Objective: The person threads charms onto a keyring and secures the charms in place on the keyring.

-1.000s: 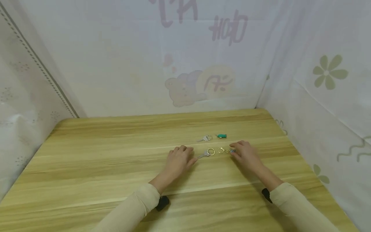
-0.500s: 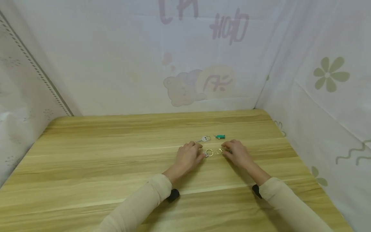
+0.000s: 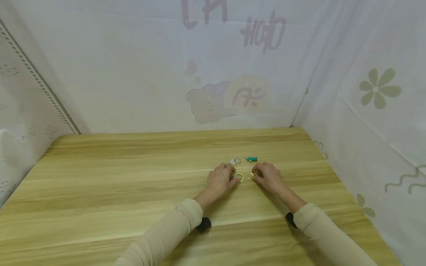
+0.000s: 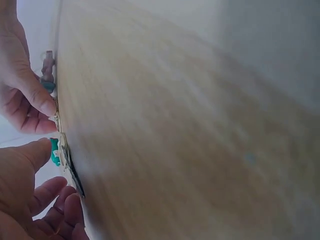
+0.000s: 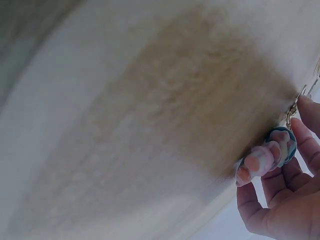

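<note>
My right hand (image 3: 269, 178) pinches the gold clasp (image 3: 250, 176) of a keychain between thumb and fingertip. Its small pink-and-teal figurine charm (image 5: 262, 159) sits under the palm in the right wrist view. Over a key with a gold ring (image 3: 239, 178), my left hand (image 3: 220, 181) is lowered, thumb beside the ring and fingers loosely bent. The key blade (image 4: 75, 177) shows between thumb and fingers in the left wrist view; from the head it is mostly hidden. Ring and clasp face each other, a small gap apart.
Behind the hands on the wooden table (image 3: 116, 184) lie a second key with a ring (image 3: 234, 161) and a green charm (image 3: 252, 159). Printed cloth walls (image 3: 139, 74) stand at the table's back and sides.
My left hand has moved right over the key, covering its blade. My right hand has moved left, its fingers closing on the keychain's clasp.
</note>
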`<state>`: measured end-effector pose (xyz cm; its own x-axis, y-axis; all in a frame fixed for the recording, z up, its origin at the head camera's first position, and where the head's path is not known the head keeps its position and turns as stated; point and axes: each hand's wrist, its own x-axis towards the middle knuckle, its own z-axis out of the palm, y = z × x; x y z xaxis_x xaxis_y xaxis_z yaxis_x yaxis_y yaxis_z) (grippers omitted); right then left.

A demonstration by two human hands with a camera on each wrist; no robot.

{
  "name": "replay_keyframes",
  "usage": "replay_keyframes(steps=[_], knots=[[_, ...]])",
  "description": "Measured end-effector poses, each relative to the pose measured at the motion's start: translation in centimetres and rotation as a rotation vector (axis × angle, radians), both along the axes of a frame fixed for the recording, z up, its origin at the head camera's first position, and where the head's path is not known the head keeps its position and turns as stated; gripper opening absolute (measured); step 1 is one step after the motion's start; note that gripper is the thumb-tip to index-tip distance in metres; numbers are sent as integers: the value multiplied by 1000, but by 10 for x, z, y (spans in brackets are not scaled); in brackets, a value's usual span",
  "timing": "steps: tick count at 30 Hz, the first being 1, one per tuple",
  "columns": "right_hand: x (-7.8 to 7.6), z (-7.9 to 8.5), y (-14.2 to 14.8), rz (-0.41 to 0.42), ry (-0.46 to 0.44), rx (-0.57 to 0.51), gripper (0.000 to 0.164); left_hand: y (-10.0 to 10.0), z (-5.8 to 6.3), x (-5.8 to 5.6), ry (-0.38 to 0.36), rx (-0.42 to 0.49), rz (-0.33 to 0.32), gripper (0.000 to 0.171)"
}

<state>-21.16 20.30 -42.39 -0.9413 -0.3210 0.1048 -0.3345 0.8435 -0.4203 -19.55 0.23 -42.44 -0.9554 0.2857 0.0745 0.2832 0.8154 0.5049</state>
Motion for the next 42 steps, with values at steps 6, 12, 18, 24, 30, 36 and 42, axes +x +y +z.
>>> replay_keyframes(steps=[6, 12, 18, 24, 30, 36, 42], knots=[[-2, 0, 0, -13, -20, 5, 11, 3, 0, -1, -10, -1, -10, 36], [-5, 1, -2, -33, -69, 10, 9, 6, -1, -5, -22, 10, -8, 33], [-5, 1, -3, -51, -112, 8, 11, 8, 0, -5, -24, 1, -17, 26], [-6, 0, -3, -67, -138, 4, 13, 10, 0, -6, -31, -6, -19, 22], [-3, -2, -1, -63, -127, -27, 16, 10, 0, -6, -28, 35, -24, 18], [0, -5, 4, -38, -80, -91, 18, 8, -4, -6, 17, 69, -47, 13], [3, -6, 7, 1, -33, -160, 17, 7, -3, -9, 42, 75, -52, 12]])
